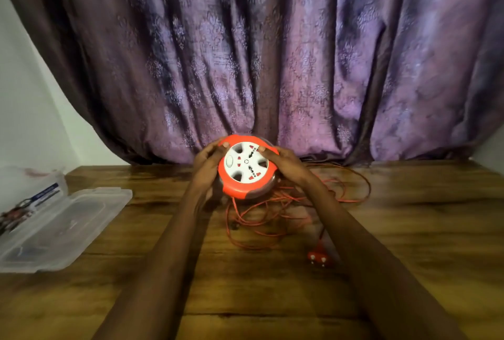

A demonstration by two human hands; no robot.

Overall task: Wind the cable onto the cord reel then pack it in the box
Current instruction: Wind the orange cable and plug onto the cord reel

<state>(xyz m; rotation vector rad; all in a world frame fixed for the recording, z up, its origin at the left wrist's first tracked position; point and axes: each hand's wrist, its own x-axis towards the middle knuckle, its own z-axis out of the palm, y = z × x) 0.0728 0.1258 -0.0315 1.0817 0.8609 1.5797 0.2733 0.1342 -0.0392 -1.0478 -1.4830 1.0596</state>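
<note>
An orange and white cord reel (246, 166) is held tilted above the wooden table (409, 230), its socket face toward me. My left hand (207, 161) grips its left rim, thumb on the orange edge. My right hand (286, 162) grips the right rim, with a fingertip on the white face. Thin orange cable (261, 214) hangs from the reel's underside and lies in loose tangled loops on the table beneath and to the right. Its orange plug (319, 258) lies on the table near my right forearm.
A clear plastic box (24, 192) stands open at the table's left edge, its lid (65, 228) lying flat beside it. Some dark items show inside the box. A purple curtain (272, 53) hangs close behind the table.
</note>
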